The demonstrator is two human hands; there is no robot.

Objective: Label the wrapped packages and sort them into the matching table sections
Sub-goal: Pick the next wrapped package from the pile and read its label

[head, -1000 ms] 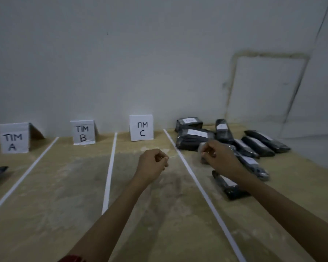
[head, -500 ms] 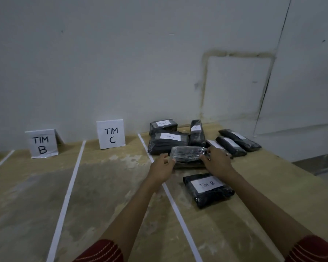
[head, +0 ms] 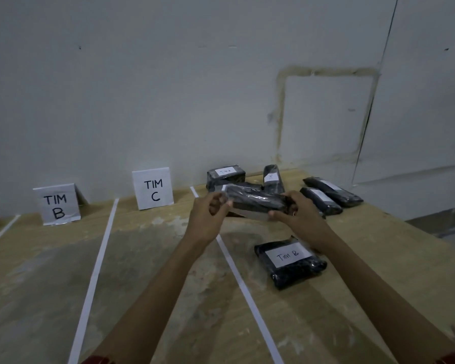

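Two hands have lifted one wrapped package [head: 255, 199] above the pile; half a second ago it lay on the counter [head: 142, 271]. The left hand [head: 208, 216] grip pinches one end and the right hand [head: 297, 214] grip clasps the other. Its label is unreadable, so sorting probably waits on a turn. The counter is worn wood with white tape lines [head: 237, 271]. TIM B sign [head: 57, 204] and TIM C sign [head: 153, 189] stand before a stained grey wall [head: 168, 88].

A plain sorting or packing room is suggested: a plywood table [head: 147, 271] is divided into lanes by white tape lines [head: 95, 271]. Paper signs "TIM B" [head: 56, 204] at ten o'clock and "TIM C" [head: 153, 189] at eleven are stood against a bare painted wall [head: 168, 88]. Black wrapped packages [head: 226, 176] with paper labels are heaped at one o'clock.
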